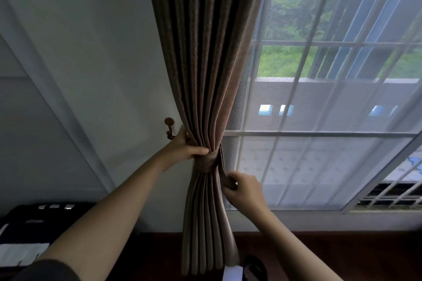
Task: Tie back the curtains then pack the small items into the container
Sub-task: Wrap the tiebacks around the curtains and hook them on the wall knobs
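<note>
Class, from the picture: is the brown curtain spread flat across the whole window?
No, the curtain is bunched into tight folds, gripped by the left hand and cinched by a band.

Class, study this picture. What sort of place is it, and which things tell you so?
Probably a room in a home: a pleated brown curtain gathered by a tie-back, a wall hook beside it, and a barred window behind sheer netting, looking onto greenery.
</note>
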`<state>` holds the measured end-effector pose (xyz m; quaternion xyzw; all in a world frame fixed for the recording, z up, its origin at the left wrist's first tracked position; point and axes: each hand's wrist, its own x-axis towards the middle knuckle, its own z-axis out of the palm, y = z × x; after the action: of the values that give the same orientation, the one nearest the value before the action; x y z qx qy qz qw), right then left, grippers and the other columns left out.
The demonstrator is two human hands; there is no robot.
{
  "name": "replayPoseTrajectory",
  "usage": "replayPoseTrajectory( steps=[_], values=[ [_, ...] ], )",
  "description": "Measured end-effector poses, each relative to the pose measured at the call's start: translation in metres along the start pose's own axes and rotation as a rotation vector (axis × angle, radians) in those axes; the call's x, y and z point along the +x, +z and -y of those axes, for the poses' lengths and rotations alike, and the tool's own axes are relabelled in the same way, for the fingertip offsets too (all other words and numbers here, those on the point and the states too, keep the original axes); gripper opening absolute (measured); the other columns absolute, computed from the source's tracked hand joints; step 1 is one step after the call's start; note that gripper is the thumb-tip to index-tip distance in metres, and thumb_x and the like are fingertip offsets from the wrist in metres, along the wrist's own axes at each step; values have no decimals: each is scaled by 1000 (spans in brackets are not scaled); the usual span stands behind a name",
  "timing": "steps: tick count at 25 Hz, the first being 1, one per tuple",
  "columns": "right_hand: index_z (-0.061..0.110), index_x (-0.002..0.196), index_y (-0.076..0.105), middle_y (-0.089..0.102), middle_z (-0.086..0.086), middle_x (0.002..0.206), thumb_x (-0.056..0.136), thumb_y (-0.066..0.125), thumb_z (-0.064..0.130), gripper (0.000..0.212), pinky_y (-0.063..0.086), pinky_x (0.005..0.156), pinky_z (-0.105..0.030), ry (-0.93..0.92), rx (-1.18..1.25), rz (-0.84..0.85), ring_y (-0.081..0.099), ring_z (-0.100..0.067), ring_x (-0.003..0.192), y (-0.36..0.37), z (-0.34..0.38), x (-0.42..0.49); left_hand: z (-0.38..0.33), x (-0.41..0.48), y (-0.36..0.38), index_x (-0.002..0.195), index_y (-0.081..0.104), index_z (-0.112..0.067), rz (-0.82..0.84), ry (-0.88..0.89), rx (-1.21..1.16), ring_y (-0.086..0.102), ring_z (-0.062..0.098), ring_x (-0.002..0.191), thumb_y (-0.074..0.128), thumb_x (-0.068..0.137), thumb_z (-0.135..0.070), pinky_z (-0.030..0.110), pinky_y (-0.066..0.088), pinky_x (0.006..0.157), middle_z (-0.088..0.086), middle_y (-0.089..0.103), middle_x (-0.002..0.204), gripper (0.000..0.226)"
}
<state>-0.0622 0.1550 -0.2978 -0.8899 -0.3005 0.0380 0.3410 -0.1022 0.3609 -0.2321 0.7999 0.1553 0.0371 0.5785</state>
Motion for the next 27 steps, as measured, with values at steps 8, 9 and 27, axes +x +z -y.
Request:
replayPoseTrajectory(
  steps=[8,9,27],
  values=[
    [21,131,54,61,15,111,80,63,7,53,39,83,-2,-126,369,118,52,6,104,32,32,-28,19,-14,12,67,73,-11,45,79,311,62,4,84,70,80,-34,22,45,75,-5,67,94,27],
    [22,134,50,61,14,111,81,61,8,56,38,81,-2,-148,347,144,51,6,104,32,35,-27,19,-12,12,67,73,-8,67,94,399,64,10,80,74,76,-37,24,45,71,3,69,87,31],
    [17,144,26,36,2,142,78,73,31,82,35,104,-29,-20,315,3,35,-13,131,18,29,45,63,-9,-55,95,65,-17,54,152,674,60,14,79,60,90,-17,22,42,66,-2,63,84,7]
  ],
)
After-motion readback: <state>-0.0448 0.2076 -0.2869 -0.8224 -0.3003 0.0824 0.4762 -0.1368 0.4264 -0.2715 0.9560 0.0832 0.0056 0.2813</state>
